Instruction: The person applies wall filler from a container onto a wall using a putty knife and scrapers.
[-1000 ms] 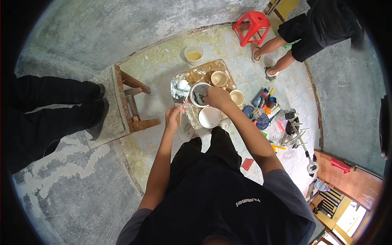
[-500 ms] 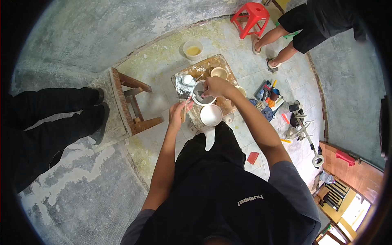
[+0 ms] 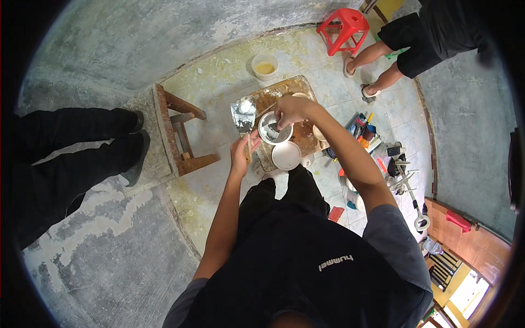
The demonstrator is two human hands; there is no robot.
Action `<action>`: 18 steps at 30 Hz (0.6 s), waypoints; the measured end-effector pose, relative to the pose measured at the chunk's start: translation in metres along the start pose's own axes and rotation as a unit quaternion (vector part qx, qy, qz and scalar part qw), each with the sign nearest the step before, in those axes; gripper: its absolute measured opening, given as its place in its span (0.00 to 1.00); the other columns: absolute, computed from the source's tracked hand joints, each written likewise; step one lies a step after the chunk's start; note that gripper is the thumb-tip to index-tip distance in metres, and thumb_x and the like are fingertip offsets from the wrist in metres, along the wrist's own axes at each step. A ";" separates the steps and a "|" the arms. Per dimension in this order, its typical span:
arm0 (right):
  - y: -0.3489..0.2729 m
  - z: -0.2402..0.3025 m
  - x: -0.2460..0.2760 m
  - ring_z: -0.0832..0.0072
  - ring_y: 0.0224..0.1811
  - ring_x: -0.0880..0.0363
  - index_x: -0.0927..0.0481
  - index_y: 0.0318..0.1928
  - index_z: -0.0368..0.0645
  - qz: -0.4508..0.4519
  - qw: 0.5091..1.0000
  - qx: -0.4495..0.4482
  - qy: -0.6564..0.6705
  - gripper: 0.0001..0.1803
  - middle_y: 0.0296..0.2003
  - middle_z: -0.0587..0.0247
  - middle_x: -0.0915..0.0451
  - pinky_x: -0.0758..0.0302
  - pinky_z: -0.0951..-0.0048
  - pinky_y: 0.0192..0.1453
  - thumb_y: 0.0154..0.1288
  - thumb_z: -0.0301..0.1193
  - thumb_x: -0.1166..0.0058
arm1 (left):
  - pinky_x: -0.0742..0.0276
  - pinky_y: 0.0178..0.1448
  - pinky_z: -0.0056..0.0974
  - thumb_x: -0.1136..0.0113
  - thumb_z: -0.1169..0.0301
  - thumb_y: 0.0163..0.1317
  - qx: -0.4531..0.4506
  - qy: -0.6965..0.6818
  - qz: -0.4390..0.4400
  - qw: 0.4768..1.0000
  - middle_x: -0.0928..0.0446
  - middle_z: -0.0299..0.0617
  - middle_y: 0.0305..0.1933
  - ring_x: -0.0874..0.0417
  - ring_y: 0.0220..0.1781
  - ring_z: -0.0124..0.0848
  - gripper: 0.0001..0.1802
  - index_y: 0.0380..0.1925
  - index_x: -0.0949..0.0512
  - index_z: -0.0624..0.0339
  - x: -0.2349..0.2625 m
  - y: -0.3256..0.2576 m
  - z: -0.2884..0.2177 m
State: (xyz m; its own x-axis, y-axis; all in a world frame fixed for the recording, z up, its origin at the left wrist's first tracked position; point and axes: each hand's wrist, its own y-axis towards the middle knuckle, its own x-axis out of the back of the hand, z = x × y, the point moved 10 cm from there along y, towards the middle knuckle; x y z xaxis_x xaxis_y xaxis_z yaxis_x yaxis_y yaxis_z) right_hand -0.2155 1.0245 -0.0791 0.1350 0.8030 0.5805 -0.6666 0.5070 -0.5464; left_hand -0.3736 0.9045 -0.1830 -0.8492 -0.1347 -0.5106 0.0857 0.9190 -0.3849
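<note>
Right hand (image 3: 290,109), grasping scraper (image 3: 270,132), is shifting to the bowl's (image 3: 266,140) one o'clock, probably mixing; left hand (image 3: 240,153) is gripping putty knife (image 3: 243,121).

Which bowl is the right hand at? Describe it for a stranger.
Find the brown board before the person's legs. On it, under the right hand, sits a white-rimmed bowl. Its inside is grey; the white bowl nearer the legs looks white throughout.

I wear a black shirt (image 3: 306,246), which has short grey sleeves (image 3: 395,238) and one small, pale printed marking (image 3: 336,262) on the chest. Below it, my trousers (image 3: 299,188) are also black. My left hand (image 3: 240,153) and my right hand (image 3: 291,111) are both bare.
</note>
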 end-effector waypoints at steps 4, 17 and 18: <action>-0.010 -0.014 0.010 0.73 0.25 0.17 0.09 0.35 0.40 0.020 0.998 0.022 0.055 0.12 0.22 0.62 0.16 0.23 0.67 0.31 0.56 0.36 0.29 | 0.28 0.76 0.54 0.53 0.58 0.78 -0.003 0.005 -0.007 1.000 0.26 0.67 0.69 0.21 0.68 0.55 0.28 0.58 0.30 0.80 -0.013 -0.006 -0.002; -0.107 -0.039 0.035 0.81 0.37 0.18 0.11 0.42 0.36 -0.116 0.951 0.027 0.285 0.14 0.33 0.66 0.13 0.23 0.75 0.44 0.66 0.36 0.29 | 0.17 0.64 0.49 0.54 0.57 0.79 -0.032 0.081 0.009 0.996 0.18 0.59 0.59 0.14 0.60 0.46 0.27 0.55 0.22 0.76 -0.008 -0.039 -0.048; -0.121 -0.030 0.032 0.81 0.37 0.18 0.11 0.42 0.36 -0.119 0.952 0.029 0.281 0.14 0.33 0.66 0.13 0.23 0.75 0.44 0.66 0.36 0.29 | 0.15 0.53 0.45 0.53 0.56 0.79 0.001 0.100 0.009 0.995 0.16 0.57 0.52 0.12 0.49 0.42 0.25 0.50 0.21 0.73 -0.010 -0.043 -0.048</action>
State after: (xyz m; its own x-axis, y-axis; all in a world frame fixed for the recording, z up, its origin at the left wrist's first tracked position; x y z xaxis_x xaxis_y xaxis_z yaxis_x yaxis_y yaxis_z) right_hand -0.1085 0.9989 -0.0128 0.6476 0.7160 0.2606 -0.6048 0.6911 -0.3957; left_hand -0.3940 0.8838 -0.1250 -0.9341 -0.0414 -0.3547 0.1028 0.9200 -0.3781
